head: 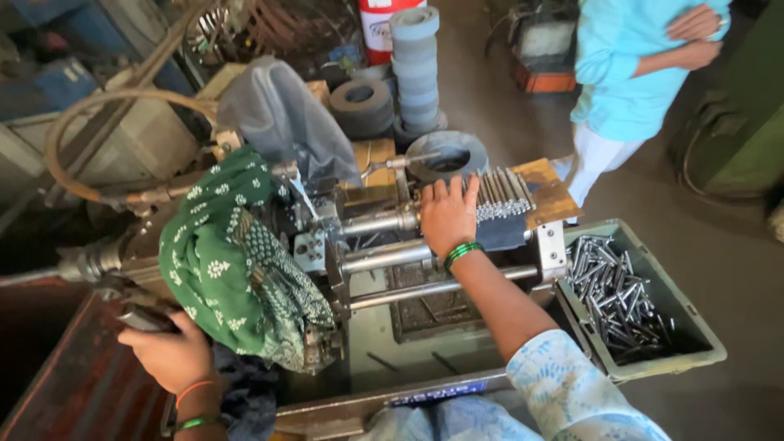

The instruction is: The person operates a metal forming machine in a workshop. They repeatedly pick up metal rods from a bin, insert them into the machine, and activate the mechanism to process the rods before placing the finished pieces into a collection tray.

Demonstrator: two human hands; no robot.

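Note:
My right hand (447, 214) reaches over the small machine (367, 245) and rests on a row of thin metal rods (502, 194) lying on a wooden board (549, 189); whether its fingers grip a rod is hidden. My left hand (170, 353) is closed around a dark lever handle (140, 318) at the machine's left end. A green patterned cloth (237, 261) is draped over the machine's middle. Horizontal steel bars (392, 255) run under my right wrist, which wears green bangles.
A grey-green crate (694, 327) with several metal rods stands at right. Stacked grey grinding wheels (415, 65) and rubber rings sit behind the machine. Another person in a turquoise top (629, 65) stands at the upper right. A hose (90, 106) loops at left.

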